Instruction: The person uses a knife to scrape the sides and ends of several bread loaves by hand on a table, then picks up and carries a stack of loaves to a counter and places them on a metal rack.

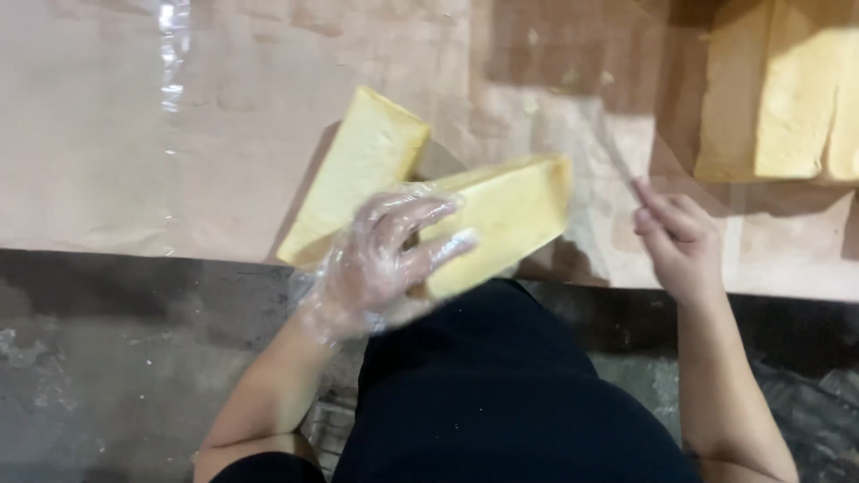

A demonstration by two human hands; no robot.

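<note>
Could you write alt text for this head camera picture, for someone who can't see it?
A left hand in a clear plastic glove rests on one of two pale yellow loaves lying on brown paper. The bare right hand grips a thin tool, too blurred to identify. More loaves sit at top right.

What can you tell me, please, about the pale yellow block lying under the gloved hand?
The pale yellow block is a long rectangular slab with a soft, spongy-looking, matte surface and fairly sharp edges. It lies tilted across the near edge of the brown paper-covered table, its right end pointing up and away. The left hand, in a thin clear plastic glove, rests on its near left part. A second similar slab lies just to its left; whether they touch cannot be told.
</note>
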